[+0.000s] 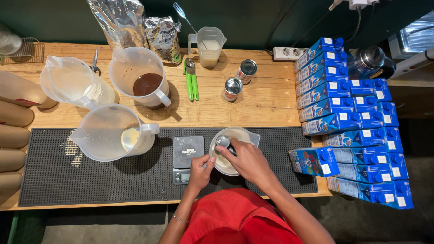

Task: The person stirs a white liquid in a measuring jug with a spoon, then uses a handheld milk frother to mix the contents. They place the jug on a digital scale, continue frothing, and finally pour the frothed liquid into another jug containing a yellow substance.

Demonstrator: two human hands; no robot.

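The right hand (246, 159) has its grip closed on a small metal can (224, 142), which it holds tilted over a clear plastic jug (246, 133) with a pale liquid inside. The left hand (200, 171) has its fingers closed on the near rim of the same jug, beside a small black scale (188, 152). The jug and the scale both stand on a black rubber mat (90, 180) that lies along the front of the wooden counter (262, 101).

To the left on the mat is a bigger clear jug (108, 133) with a little cream liquid. Behind it on the counter stand a jug with brown liquid (142, 77) and a jug with white liquid (74, 83). A green can opener (191, 79) lies near two closed cans (239, 79). At the back, a small jug (209, 45) holds a fork. On the right side, many blue cartons (352, 122) are stacked lying down.
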